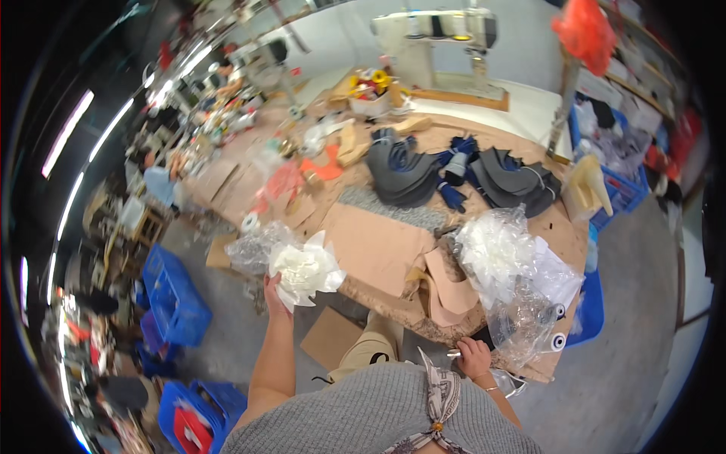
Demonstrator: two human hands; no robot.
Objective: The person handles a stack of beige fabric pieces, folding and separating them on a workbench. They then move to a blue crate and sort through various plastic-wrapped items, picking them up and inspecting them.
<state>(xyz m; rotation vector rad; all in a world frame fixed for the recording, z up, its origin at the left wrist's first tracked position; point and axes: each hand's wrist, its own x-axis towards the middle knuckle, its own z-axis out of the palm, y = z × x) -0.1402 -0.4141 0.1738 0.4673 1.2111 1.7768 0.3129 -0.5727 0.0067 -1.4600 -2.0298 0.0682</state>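
Observation:
My left hand (277,295) is closed on the near edge of a bundle of white, thin pieces with pointed ends (304,268), held up off the table's left front edge. Crumpled clear plastic (257,246) lies right behind that bundle. My right hand (474,358) is low beside the table's front edge, its fingers curled round a small white stick-like thing (454,352); its kind does not show. Near the right hand, a clear plastic bag (522,318) hangs over the table, and a second white bundle in plastic (495,246) rests above it.
Stacks of dark grey curved pieces (404,174) lie on the worktable (370,246), with tan cut pieces (448,291) nearer me. A sewing machine (439,45) stands at the back. Blue crates (175,299) are on the floor at left, and a blue bin (592,306) at right.

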